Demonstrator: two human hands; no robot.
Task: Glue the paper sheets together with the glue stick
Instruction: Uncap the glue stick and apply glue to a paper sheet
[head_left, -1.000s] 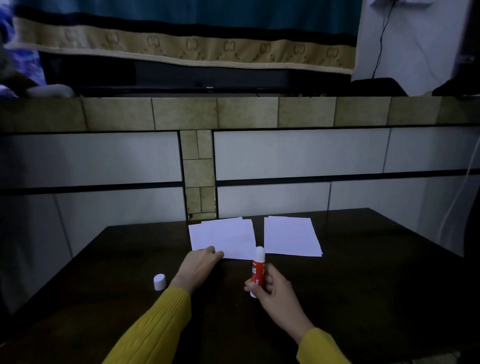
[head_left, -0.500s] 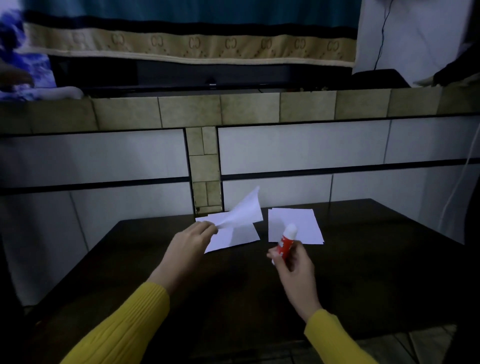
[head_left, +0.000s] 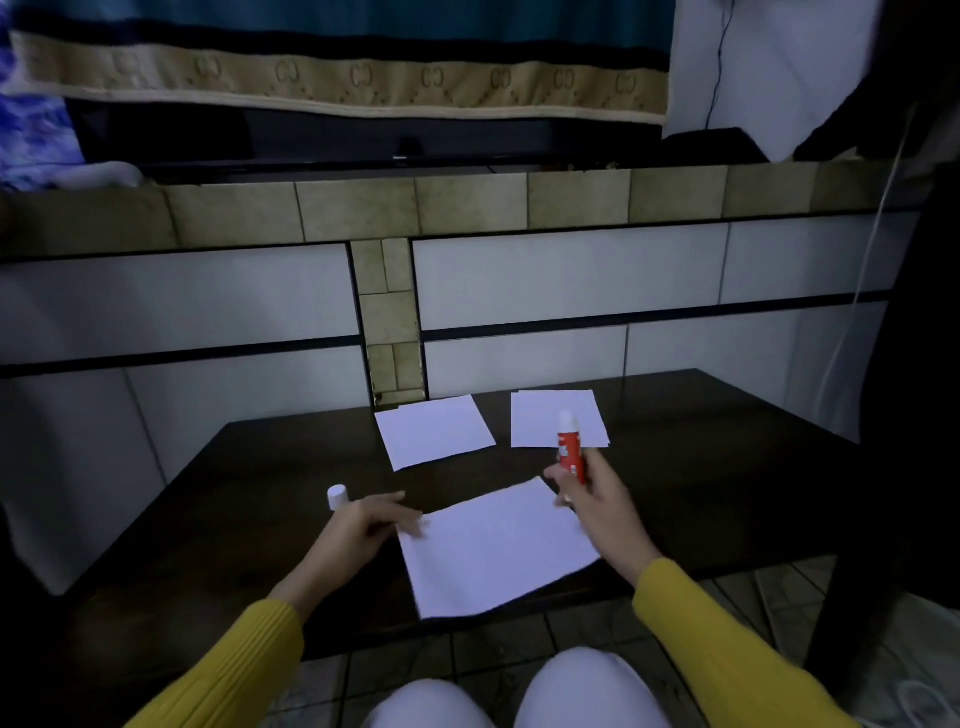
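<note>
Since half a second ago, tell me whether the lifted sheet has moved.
Yes. The sheet came toward the person, off the left pile, onto the table's near edge.

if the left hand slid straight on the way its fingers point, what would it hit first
The left hand points its fingers right, toward the near sheet, and already touches or nearly touches its left edge. Sliding on, it would likely meet that sheet first, well before the right hand holding the glue stick.

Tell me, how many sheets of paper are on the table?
3 places show paper: a near sheet under the left hand, a far left pile and a far right pile. Offset edges suggest both far piles hide extra sheets.
</note>
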